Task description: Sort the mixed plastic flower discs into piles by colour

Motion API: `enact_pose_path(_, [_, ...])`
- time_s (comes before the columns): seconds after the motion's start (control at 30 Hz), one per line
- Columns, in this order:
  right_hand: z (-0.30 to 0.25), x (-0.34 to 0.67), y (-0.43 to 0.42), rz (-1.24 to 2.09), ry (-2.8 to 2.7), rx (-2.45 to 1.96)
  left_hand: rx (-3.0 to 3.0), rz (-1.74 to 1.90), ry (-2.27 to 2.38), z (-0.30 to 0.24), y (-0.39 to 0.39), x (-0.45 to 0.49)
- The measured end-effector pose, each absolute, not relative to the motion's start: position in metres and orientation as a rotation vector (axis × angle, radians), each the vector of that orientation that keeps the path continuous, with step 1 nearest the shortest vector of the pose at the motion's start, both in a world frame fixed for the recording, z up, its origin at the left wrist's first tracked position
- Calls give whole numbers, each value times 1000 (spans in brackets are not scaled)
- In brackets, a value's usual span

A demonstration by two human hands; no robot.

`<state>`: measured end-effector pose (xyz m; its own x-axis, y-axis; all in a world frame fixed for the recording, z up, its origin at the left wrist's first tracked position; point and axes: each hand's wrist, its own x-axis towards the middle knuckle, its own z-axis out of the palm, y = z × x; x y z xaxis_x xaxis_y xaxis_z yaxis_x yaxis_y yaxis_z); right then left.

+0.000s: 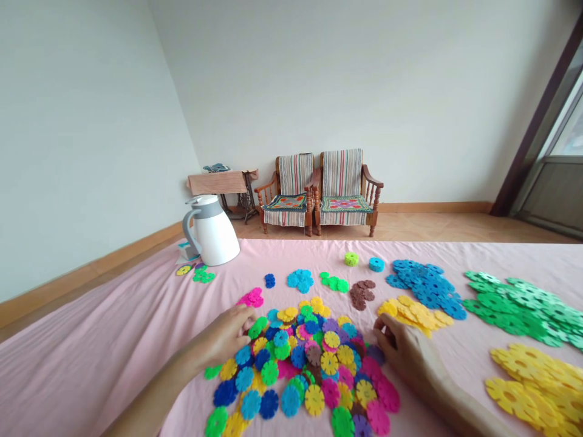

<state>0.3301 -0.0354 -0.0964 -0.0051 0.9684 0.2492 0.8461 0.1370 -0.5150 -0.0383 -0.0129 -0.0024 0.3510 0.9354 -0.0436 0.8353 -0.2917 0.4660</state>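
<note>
A mixed heap of notched plastic snowflake discs [298, 357] in many colours lies between my two hands. At its upper left edge is my left hand [230, 332], fingers curled in beside a green disc and just below a small group of pink discs [252, 297]. What those fingers hold, if anything, is hidden. Across the heap, my right hand [405, 346] has its fingers bent and drawn together near the left end of a small yellow group [414, 314]. Anything inside that grip cannot be made out. Dark purple and pink discs lie close under the right hand.
Beyond the heap sit small groups of light blue [300, 280], green [335, 283] and brown discs [362, 294]. Larger blue [423, 285], green [523, 306] and yellow piles [537, 385] spread rightward. A white jug [216, 233] stands far left on the pink cloth [150, 340].
</note>
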Motion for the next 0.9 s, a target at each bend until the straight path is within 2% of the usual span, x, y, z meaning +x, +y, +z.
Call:
enact_pose_path(0.27, [-106, 332, -33, 275, -1870, -1717, 2072, 463, 1380, 18, -16, -5])
enact_pose_path(0.37, [-108, 333, -32, 266, -1864, -1699, 2141, 407, 1382, 27, -30, -25])
enact_pose_path(0.47, [-111, 333, -30, 251, -1861, -1698, 2184, 182, 1342, 18, -51, -63])
enact_pose_path(0.63, [-114, 333, -29, 249, -1862, -1688, 2135, 118, 1616, -3, -83, -98])
enact_pose_path(0.9, [-105, 332, -33, 255, -1880, -1693, 2065, 132, 1634, 14, -87, -47])
